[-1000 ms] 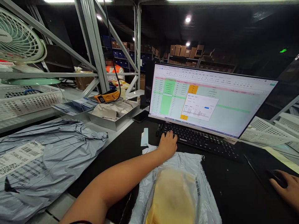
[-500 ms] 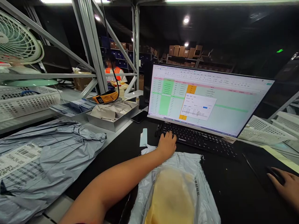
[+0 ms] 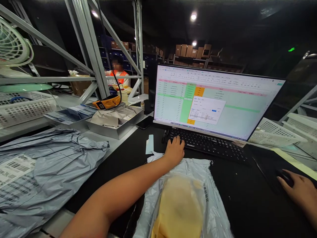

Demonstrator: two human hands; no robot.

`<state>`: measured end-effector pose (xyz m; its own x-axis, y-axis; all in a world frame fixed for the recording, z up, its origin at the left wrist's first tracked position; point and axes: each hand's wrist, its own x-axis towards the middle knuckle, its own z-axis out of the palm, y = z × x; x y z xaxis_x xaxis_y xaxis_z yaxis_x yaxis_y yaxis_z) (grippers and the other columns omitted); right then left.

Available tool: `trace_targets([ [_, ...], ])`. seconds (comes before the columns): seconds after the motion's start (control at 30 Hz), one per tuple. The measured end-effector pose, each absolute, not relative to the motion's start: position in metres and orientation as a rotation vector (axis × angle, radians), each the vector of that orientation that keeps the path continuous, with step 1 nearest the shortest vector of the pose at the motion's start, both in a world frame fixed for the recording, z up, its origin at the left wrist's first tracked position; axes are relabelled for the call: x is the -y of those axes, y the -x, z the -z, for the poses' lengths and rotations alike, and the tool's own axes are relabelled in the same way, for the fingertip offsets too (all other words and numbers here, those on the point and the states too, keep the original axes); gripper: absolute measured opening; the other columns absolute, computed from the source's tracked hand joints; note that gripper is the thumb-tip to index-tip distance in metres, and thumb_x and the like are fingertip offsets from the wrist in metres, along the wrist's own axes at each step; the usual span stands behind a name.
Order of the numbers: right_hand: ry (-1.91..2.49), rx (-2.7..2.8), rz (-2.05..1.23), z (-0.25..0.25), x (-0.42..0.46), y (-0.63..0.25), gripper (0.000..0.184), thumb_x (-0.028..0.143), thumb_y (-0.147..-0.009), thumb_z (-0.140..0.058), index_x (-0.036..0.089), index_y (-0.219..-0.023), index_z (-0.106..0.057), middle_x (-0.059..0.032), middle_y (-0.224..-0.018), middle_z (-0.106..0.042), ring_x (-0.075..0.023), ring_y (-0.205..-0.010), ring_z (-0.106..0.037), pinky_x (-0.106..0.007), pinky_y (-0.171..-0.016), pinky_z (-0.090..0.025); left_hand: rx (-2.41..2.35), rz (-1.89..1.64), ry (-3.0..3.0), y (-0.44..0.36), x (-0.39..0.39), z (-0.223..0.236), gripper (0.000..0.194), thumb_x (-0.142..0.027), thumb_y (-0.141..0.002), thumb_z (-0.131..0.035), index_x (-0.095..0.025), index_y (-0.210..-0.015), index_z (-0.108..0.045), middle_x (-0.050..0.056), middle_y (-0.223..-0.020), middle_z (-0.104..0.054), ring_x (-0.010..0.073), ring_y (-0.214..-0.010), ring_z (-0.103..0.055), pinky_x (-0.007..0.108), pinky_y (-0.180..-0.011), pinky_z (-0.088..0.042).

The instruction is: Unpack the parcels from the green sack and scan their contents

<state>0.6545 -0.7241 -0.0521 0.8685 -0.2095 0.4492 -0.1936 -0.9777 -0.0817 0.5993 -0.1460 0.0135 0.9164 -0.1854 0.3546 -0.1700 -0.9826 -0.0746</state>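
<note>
My left hand (image 3: 174, 151) rests with its fingers spread on the left end of the black keyboard (image 3: 210, 147). Its forearm lies across a translucent plastic mailer (image 3: 198, 198) with something yellow (image 3: 178, 208) inside. My right hand (image 3: 298, 190) lies at the right edge with its fingers draped over a black mouse (image 3: 284, 176) on the dark desk mat. Behind the keyboard stands a wide monitor (image 3: 213, 100) with a green spreadsheet and a pop-up dialog.
Grey mailer bags (image 3: 47, 165) with barcode labels pile at the left. Metal trays (image 3: 111, 120) hold papers and an orange scanner (image 3: 106, 102). A phone (image 3: 143, 123) lies by them. White baskets (image 3: 274, 134) stand at the right. A person in an orange vest (image 3: 118, 76) sits beyond the shelving.
The spreadsheet on the screen has scrolled sideways, so the green column sits further right. The camera has shifted slightly right. Both hands stay on keyboard and mouse.
</note>
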Motion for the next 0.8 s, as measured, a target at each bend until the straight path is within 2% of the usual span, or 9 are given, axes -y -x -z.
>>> trace_targets([
  [0.13, 3.002, -0.293, 0.674, 0.038, 0.705, -0.642, 0.083, 0.069, -0.086, -0.023, 0.013, -0.135, -0.059, -0.023, -0.125, -0.059, -0.0412, -0.127, -0.053, -0.049, -0.104, -0.045, -0.226, 0.484, 3.11, -0.6, 0.149, -0.016, 0.058, -0.028, -0.096, -0.05, -0.012, -0.151, -0.042, 0.025, -0.161, -0.032, 0.0361, -0.144, -0.038, 0.054, -0.114, -0.037],
  [0.3, 2.996, -0.395, 0.615, 0.023, 0.684, -0.628, 0.073, 0.064, -0.091, -0.027, 0.016, -0.137, -0.058, -0.0208, -0.129, -0.057, -0.0381, -0.125, -0.053, -0.046, -0.102, -0.045, -0.223, 0.422, 3.122, -0.603, 0.153, -0.019, 0.068, -0.022, -0.092, -0.055, -0.021, -0.157, -0.033, 0.024, -0.167, -0.015, 0.0398, -0.147, -0.032, 0.059, -0.109, -0.039],
  [0.47, 2.972, -0.357, 0.706, 0.028, 0.686, -0.629, 0.069, 0.059, -0.091, -0.03, 0.014, -0.134, -0.06, -0.0216, -0.125, -0.057, -0.0373, -0.123, -0.054, -0.044, -0.102, -0.045, -0.252, 0.421, 3.099, -0.605, 0.151, -0.023, 0.06, -0.027, -0.09, -0.06, -0.031, -0.149, -0.048, 0.019, -0.168, -0.018, 0.0424, -0.146, -0.033, 0.06, -0.101, -0.044],
  [0.6, 2.949, -0.307, 0.735, 0.037, 0.695, -0.637, 0.071, 0.061, -0.089, -0.029, 0.013, -0.132, -0.059, -0.0224, -0.122, -0.058, -0.0392, -0.124, -0.052, -0.046, -0.105, -0.044, -0.316, 0.513, 3.047, -0.603, 0.151, -0.023, 0.054, -0.026, -0.089, -0.062, -0.025, -0.142, -0.055, 0.019, -0.168, -0.018, 0.04, -0.149, -0.03, 0.057, -0.11, -0.038],
  [0.7, 2.932, -0.358, 0.743, 0.04, 0.699, -0.641, 0.073, 0.064, -0.089, -0.028, 0.015, -0.133, -0.058, -0.0219, -0.123, -0.058, -0.04, -0.127, -0.05, -0.048, -0.105, -0.044, -0.369, 0.565, 2.968, -0.6, 0.153, -0.023, 0.054, -0.025, -0.091, -0.059, -0.02, -0.144, -0.052, 0.023, -0.166, -0.021, 0.037, -0.148, -0.033, 0.058, -0.116, -0.033],
  [0.8, 2.924, -0.476, 0.703, 0.036, 0.697, -0.639, 0.073, 0.066, -0.091, -0.027, 0.018, -0.135, -0.058, -0.0212, -0.129, -0.056, -0.0401, -0.129, -0.05, -0.051, -0.1, -0.046, -0.38, 0.563, 2.922, -0.598, 0.154, -0.023, 0.052, -0.026, -0.093, -0.057, -0.02, -0.145, -0.052, 0.023, -0.164, -0.026, 0.0363, -0.147, -0.036, 0.061, -0.115, -0.034],
])
